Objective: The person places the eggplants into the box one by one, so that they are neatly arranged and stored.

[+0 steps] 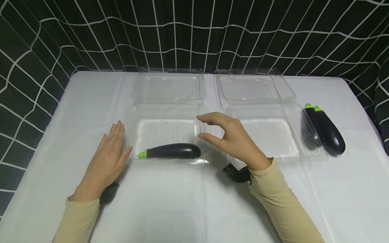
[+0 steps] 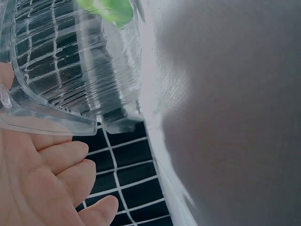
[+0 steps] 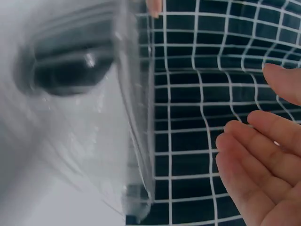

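between two open hands, a light box that could skid

on the white table (image 1: 170,199), a toy eggplant (image 1: 171,151) lies in the near clamshell box (image 1: 167,135). left hand (image 1: 106,162) rests flat beside it, fingers straight; right hand (image 1: 232,138) hovers relaxed, holding nothing. a nudge could slide the thin box. second clamshell box (image 1: 267,131) and spare eggplants (image 1: 326,130) crowd the right.

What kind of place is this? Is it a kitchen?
Probably not a kitchen. It looks like a staged tabletop set-up: a table under a white cloth, a black curtain with white grid lines hung behind, and toy-like eggplants with two open clear plastic boxes.
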### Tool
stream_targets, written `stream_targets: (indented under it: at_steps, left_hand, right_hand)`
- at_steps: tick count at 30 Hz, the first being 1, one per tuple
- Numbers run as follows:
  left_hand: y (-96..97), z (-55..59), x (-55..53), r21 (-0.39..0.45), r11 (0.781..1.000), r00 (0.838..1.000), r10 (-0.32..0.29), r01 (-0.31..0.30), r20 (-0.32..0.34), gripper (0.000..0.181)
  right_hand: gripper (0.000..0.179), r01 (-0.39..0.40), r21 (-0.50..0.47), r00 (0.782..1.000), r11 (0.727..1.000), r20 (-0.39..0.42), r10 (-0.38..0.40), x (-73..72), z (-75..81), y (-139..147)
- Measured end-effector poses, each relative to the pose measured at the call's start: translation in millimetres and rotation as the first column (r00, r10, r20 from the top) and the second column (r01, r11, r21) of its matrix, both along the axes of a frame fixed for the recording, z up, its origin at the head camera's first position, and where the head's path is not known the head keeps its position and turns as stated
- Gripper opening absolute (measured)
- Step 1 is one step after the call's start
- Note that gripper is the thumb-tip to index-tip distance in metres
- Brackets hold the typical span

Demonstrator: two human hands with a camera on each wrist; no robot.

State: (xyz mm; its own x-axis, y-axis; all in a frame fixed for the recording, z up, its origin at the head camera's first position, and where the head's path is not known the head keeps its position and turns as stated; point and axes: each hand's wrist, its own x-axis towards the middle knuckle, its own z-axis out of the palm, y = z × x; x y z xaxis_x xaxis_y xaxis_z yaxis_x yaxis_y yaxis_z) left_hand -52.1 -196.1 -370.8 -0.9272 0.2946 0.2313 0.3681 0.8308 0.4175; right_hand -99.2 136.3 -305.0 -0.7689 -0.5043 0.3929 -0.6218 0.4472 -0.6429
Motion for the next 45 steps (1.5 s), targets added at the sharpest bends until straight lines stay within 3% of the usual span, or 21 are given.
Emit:
stream_targets:
  at_steps: [13, 24, 35, 45]
  left_hand:
    - [-0.4, -2.8, -3.2, -0.001, 1.0, 1.0, -0.009, 0.009, -0.015, 0.063]
    - [1.0, -3.0, -6.6, -0.008, 1.0, 1.0, 0.012, -0.012, -0.023, 0.063]
    - [1.5, -8.3, -4.5, -0.023, 1.0, 0.999, 0.013, -0.014, -0.046, 0.062]
    - [0.4, -9.4, -4.7, -0.026, 0.999, 0.998, 0.023, -0.024, -0.055, 0.062]
  right_hand:
    - [0.036, 0.169, 0.003, 0.984, 0.986, -0.062, -0.169, -3.6, 8.4, 36]
    - [0.037, 0.317, -0.024, 0.943, 0.948, -0.101, -0.318, -9.1, 11.6, 85]
    - [0.035, 0.497, 0.006, 0.865, 0.868, -0.081, -0.495, -9.5, 10.7, 130]
    - [0.041, 0.612, 0.133, 0.79, 0.78, -0.055, -0.61, -11.6, 1.8, 169]
